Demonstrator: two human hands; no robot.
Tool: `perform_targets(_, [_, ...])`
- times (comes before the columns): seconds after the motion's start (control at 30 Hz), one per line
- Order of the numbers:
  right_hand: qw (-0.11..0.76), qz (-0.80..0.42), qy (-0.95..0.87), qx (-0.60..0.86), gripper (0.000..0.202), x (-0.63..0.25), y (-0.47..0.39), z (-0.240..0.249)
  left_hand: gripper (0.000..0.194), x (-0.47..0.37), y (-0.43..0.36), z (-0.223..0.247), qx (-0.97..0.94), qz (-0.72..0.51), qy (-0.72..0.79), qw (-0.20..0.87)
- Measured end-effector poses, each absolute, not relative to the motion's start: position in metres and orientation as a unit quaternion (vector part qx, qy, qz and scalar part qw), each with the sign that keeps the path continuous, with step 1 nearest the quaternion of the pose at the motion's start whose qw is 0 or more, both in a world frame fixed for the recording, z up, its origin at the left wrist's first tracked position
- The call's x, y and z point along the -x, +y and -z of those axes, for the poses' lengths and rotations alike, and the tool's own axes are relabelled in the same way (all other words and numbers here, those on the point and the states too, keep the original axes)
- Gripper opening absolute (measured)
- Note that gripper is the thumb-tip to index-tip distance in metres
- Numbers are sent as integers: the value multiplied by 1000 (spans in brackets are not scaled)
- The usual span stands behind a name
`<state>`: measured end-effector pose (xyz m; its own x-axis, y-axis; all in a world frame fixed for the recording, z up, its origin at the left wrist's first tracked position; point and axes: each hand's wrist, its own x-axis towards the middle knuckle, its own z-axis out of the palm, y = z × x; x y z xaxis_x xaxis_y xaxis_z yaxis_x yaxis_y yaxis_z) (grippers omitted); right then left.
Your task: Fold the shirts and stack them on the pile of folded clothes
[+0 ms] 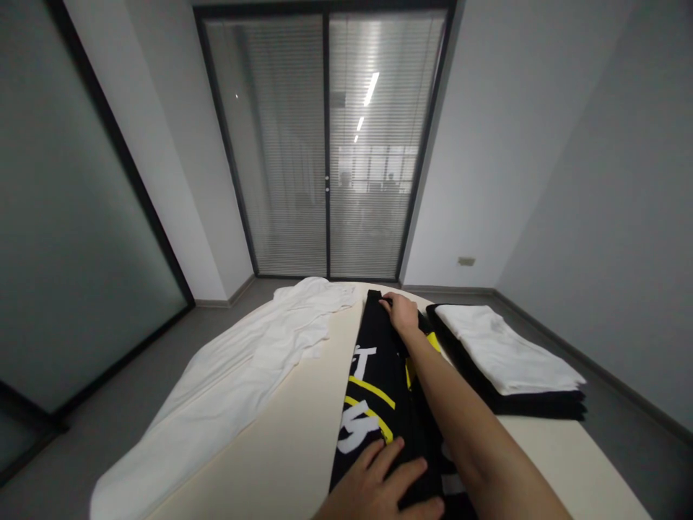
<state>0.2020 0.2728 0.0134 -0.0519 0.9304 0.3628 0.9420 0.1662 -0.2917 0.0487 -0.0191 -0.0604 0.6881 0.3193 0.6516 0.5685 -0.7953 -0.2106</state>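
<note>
A black garment (376, 328) with white lettering and yellow stripes lies partly folded lengthwise on the table, running away from me. At its near end my left hand (382, 480) rests with the fingers spread flat on the cloth. My right hand (401, 312) reaches to the far end, its fingers pinched on the garment's edge near the top. The right forearm crosses over the garment's right side and hides part of it. More black cloth with yellow patches shows beneath that arm.
A loose white garment (243, 361) stretches along the table's left side. To the right sits a stack of folded clothes, a white one (503, 347) on top of black ones (541, 406). The pale table (292, 426) has a rounded far edge. Glass doors (325, 144) with blinds stand beyond.
</note>
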Motion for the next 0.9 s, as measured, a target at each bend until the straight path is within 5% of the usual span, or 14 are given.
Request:
perform_targets(0.47, [247, 13, -680, 691, 51, -207, 319, -3, 48, -36, -1, 67, 866, 280, -318, 266])
perform_targets(0.7, [162, -13, -711, 684, 60, -231, 278, 1, 71, -23, -18, 25, 938, 129, -320, -28])
perform_targets(0.9, [140, -7, -737, 662, 61, -234, 202, 5, 69, -28, -41, -8, 901, 113, -371, -195])
